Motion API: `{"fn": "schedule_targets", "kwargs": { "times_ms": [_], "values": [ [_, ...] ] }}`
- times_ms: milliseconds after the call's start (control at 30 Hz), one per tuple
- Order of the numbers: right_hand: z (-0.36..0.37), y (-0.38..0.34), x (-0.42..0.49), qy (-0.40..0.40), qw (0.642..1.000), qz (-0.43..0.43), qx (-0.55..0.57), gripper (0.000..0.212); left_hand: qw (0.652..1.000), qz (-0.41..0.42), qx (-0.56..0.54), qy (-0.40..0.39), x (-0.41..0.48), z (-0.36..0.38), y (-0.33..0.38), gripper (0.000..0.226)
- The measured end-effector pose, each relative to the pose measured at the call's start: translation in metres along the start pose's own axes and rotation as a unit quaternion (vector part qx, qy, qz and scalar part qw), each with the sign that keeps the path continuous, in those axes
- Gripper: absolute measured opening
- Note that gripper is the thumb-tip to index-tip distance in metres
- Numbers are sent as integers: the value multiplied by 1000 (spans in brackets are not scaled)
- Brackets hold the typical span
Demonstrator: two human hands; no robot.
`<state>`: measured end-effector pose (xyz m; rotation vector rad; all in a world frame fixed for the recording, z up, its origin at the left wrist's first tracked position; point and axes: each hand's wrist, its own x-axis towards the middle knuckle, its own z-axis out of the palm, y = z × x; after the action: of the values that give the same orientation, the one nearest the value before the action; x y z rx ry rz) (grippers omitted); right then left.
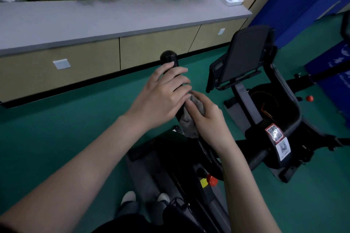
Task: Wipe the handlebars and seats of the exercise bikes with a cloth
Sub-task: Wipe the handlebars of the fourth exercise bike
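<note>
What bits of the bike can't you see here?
Head view:
- Handlebar middle: covered by the left hand and by the cloth in the right hand.
- Seat: not in view.
- QR sticker text: too small.
- Second bike's screen: dark, nothing readable.

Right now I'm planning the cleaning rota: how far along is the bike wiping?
Nothing visibly finished. In hand: the left hand steadies the near bike's black handlebar grip while the right hand presses a grey cloth around it lower down. Left: the second bike beside it sits untouched; no seat is in view.
</note>
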<state>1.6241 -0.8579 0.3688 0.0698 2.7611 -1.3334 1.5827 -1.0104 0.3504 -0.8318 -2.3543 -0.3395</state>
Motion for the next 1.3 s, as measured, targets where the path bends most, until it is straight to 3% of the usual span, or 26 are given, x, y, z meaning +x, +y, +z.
{"fn": "schedule_targets", "kwargs": {
  "times_ms": [433,533,700,900,1133,1300],
  "values": [
    [-2,8,-21,28,998,-30,-56,16,999,29,15,16,5,11,-10,28],
    [-7,15,-20,18,1000,-12,-18,14,1000,25,12,12,4,10,-10,27],
    [-23,25,-18,-75,988,93,96,19,1000,7,8,10,3,10,-4,26],
    [-17,18,3,-127,963,117,208,27,1000,-7,27,-2,1,9,-1,26],
    [-18,37,-23,-72,997,28,12,31,999,-23,36,-10,0,9,2,24],
    [-23,33,-47,-66,997,-28,-14,39,999,-25,39,-11,0,9,3,24]
  ]
}}
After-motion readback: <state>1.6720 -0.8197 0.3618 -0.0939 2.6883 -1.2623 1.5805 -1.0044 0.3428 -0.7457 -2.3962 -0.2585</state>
